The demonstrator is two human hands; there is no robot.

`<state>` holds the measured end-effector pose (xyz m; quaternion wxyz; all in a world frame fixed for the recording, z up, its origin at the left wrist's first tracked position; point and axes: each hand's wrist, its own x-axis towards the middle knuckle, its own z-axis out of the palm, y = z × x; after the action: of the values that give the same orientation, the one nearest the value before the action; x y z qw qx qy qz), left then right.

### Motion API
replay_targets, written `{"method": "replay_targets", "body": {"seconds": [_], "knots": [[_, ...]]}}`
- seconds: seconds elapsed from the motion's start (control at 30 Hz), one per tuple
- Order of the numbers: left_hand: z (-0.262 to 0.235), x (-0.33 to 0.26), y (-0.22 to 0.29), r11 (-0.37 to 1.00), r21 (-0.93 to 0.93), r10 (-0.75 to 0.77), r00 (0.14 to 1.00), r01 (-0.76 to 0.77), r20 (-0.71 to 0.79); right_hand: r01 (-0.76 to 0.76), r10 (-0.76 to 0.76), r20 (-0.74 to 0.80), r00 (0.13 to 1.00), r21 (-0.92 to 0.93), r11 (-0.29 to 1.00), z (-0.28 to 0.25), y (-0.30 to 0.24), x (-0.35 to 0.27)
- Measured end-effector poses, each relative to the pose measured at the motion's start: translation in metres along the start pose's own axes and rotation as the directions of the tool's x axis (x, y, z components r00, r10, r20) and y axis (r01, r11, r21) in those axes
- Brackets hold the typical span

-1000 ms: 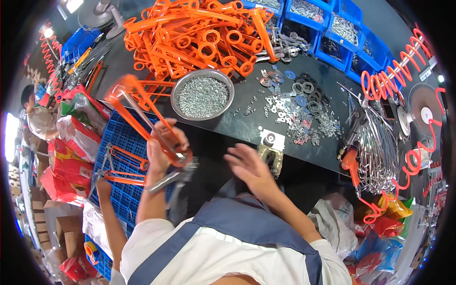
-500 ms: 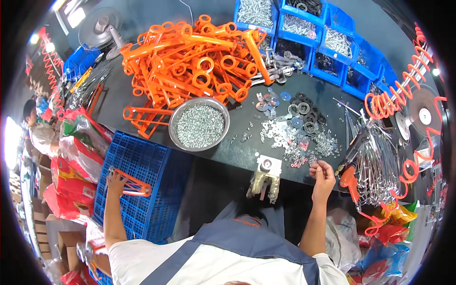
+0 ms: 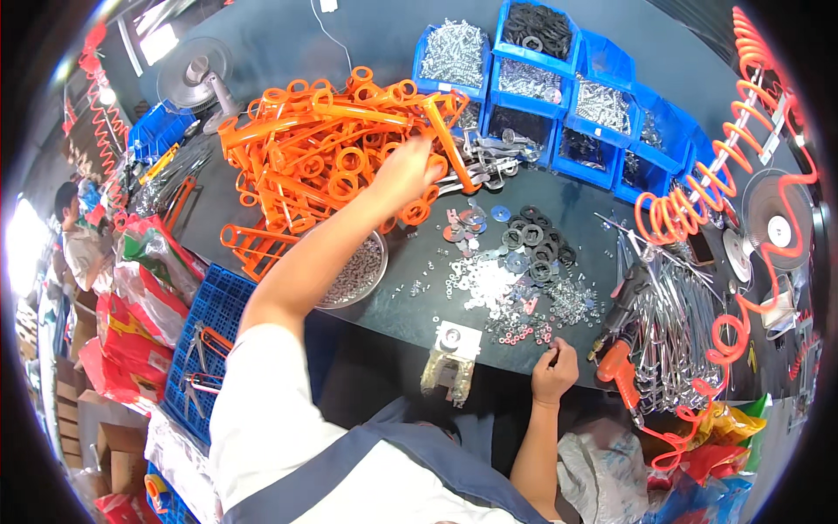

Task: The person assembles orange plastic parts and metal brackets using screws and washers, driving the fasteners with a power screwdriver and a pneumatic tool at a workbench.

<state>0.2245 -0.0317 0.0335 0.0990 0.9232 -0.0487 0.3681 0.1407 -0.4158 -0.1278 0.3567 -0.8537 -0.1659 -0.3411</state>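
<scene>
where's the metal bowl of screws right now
In the head view, the metal bowl sits left of centre on the dark table, just below the pile of orange plastic parts and partly hidden under the person's outstretched left forearm.

A dark surface point(image 3: 262, 52) carries a metal bowl point(image 3: 356, 278) of screws. Behind the bowl lies a heap of orange plastic parts point(image 3: 323, 148); to its right, scattered washers point(image 3: 524, 249); farther right behind, blue bins point(image 3: 559, 96).

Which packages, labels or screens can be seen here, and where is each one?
Red bags: far left, by the floor, red and yellow plastic.
Cardboard boxes: lower left, brown.
Colourful bags: lower right, red, green, yellow.
White bag: bottom right, crumpled.
No screens or readable labels show.
</scene>
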Motion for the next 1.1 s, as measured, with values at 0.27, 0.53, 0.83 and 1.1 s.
{"method": "replay_targets", "body": {"seconds": [0.27,0.53,0.83,1.1], "knots": [[0.124,0.101,-0.024,0.703,-0.303,-0.679,0.733,0.643,-0.019,0.065,-0.066,-0.018,0.998,-0.018,0.998,0.004,-0.002,0.005],[0.018,0.086,0.042,0.943,-0.245,-0.205,0.972,0.227,0.112,0.087,-0.087,0.013,0.996,-0.038,0.996,0.0,-0.002,0.006],[-0.107,0.077,0.02,0.958,0.168,0.1,0.818,-0.233,0.567,0.043,-0.04,0.049,0.998,-0.062,0.997,0.001,-0.001,0.005],[-0.151,0.005,-0.079,0.699,0.486,0.141,0.767,-0.525,0.626,0.093,-0.09,0.033,0.995,-0.102,0.99,0.001,-0.001,0.002]]}}
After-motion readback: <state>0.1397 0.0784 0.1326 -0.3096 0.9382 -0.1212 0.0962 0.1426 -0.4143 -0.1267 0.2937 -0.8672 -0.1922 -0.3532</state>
